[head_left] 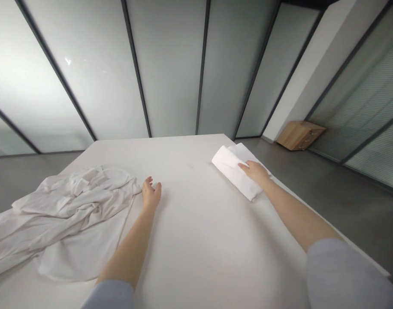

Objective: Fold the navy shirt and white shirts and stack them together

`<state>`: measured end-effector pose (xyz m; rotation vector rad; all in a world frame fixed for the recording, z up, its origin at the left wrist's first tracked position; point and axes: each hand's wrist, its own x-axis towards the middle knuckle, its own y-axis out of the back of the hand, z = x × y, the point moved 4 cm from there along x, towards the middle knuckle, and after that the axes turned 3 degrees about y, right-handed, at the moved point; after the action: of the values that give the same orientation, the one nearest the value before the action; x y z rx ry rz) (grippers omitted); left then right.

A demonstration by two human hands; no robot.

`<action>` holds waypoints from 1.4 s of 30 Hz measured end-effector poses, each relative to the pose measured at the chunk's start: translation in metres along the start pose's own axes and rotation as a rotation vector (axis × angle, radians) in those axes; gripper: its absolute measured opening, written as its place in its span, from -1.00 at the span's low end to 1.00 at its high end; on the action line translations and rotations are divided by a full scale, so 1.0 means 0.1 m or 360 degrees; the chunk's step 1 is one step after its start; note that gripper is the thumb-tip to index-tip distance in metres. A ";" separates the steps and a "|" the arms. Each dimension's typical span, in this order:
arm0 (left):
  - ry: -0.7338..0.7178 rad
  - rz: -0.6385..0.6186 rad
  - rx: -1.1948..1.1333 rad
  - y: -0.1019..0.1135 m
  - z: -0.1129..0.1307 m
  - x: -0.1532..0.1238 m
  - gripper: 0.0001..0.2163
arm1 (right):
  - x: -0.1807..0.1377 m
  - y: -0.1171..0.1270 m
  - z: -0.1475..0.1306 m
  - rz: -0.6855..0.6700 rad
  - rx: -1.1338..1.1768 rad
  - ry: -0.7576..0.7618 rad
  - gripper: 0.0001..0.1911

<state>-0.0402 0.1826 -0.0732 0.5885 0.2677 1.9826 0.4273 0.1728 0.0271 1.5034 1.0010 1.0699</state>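
A folded white garment (231, 169) is at the right side of the table, near its edge. My right hand (255, 171) grips this folded bundle from the right, fingers lying across its top; the far side of the grip is hidden. On the left lies a loose heap of white clothing (83, 206), wrinkled, with what looks like a collar on top. Just beside the right end of that heap is my left hand (151, 193), fingers apart and holding nothing. Whether its fingertips touch the fabric I cannot tell.
Both things are on a large white table (196, 240). Frosted glass panels (170, 64) with dark frames stand beyond it. A wooden cabinet (296, 135) sits on the grey floor (328, 176) at the far right, next to a white pillar (315, 64).
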 end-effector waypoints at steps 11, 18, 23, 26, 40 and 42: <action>0.0024 -0.0002 0.0068 0.06 0.04 -0.05 -0.65 | 0.87 0.33 0.76 0.0107 0.0136 -0.0400 -0.38; 0.0015 -0.0003 0.0080 0.06 0.03 -0.05 -0.65 | 0.81 -0.16 0.93 0.0012 0.0168 -0.0459 -0.39; 0.0011 -0.0019 0.0139 0.05 0.06 -0.06 -0.65 | 0.66 0.07 0.85 0.0339 0.0173 -0.0543 -0.43; 0.0020 -0.0044 0.0185 0.05 0.11 -0.07 -0.65 | 0.56 0.29 0.63 0.0667 0.0249 -0.0388 -0.51; 0.0038 -0.0417 0.0667 0.00 0.34 -0.12 -0.81 | -0.52 -0.78 -1.43 0.0105 0.0457 0.0795 -0.65; 0.0035 -0.0431 0.0695 0.00 0.36 -0.13 -0.82 | -0.56 -0.90 -1.47 0.0045 0.0394 0.0783 -0.66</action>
<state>-0.0167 0.1685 -0.0460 0.7614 0.7662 1.6744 0.2641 0.1708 -0.0525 1.4809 1.5003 1.4160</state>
